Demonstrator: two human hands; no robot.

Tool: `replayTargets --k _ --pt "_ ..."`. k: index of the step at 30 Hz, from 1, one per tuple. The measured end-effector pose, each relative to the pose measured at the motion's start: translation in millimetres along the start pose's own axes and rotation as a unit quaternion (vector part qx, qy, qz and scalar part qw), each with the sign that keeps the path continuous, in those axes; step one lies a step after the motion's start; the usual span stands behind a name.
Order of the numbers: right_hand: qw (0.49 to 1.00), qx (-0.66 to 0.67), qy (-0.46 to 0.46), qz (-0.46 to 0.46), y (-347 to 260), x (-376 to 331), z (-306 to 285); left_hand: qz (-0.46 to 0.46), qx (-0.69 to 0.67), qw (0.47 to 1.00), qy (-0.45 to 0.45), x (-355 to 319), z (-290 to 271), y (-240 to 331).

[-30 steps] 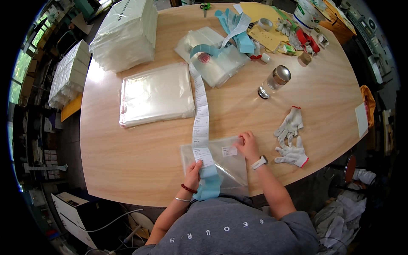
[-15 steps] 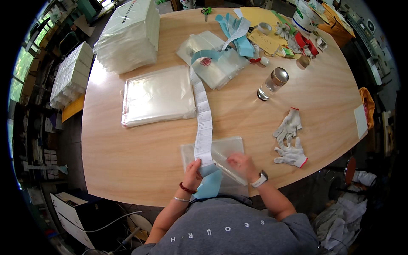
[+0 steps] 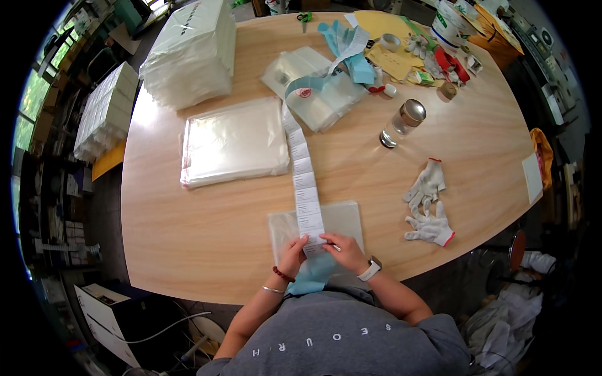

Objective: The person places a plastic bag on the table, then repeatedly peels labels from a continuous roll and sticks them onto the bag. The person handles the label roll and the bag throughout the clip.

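Note:
A long strip of white printed labels (image 3: 303, 182) on blue backing paper runs down the table to my hands. My left hand (image 3: 293, 257) is closed on the strip's left edge near its lower end. My right hand (image 3: 347, 252) pinches the opposite edge with thumb and forefinger; a small pale bit shows by its fingers, too small to name. Bare blue backing paper (image 3: 311, 276) hangs below the hands toward my shirt. Under the hands lies a clear plastic bag (image 3: 344, 219), partly covered by the strip and my hands; whether it is one or several I cannot tell.
A flat stack of clear bags (image 3: 235, 144) lies left of the strip, with a tall stack (image 3: 191, 56) behind it. More bags (image 3: 326, 100) lie beyond. To the right are a glass bottle (image 3: 402, 123) and work gloves (image 3: 431, 224). Scissors (image 3: 305, 19) and a tape roll (image 3: 390, 42) lie far back.
My right hand has come left from over the bag and now pinches the label strip. The strip's lower end has shifted right, and printed labels now lie where bare blue backing showed between my hands.

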State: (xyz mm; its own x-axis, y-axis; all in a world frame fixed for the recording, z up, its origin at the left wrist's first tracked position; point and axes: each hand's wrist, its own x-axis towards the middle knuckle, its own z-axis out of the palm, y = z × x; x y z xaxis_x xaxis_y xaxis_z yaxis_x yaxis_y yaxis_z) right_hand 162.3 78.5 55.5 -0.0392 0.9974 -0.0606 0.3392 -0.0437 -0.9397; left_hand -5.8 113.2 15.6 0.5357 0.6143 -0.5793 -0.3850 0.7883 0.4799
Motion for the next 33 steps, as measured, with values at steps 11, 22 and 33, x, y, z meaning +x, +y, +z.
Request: replayTargets --k 11,22,33 --pt "0.970 -0.094 0.042 -0.222 -16 -16 -23 0.042 -0.029 0.992 0.119 8 -12 -14" --pt "0.982 0.000 0.160 0.101 47 25 -47 0.028 0.028 0.991 0.130 5 -23 -16" --pt "0.944 -0.270 0.190 -0.018 34 29 -30 0.058 0.030 0.985 0.160 4 -9 -16"
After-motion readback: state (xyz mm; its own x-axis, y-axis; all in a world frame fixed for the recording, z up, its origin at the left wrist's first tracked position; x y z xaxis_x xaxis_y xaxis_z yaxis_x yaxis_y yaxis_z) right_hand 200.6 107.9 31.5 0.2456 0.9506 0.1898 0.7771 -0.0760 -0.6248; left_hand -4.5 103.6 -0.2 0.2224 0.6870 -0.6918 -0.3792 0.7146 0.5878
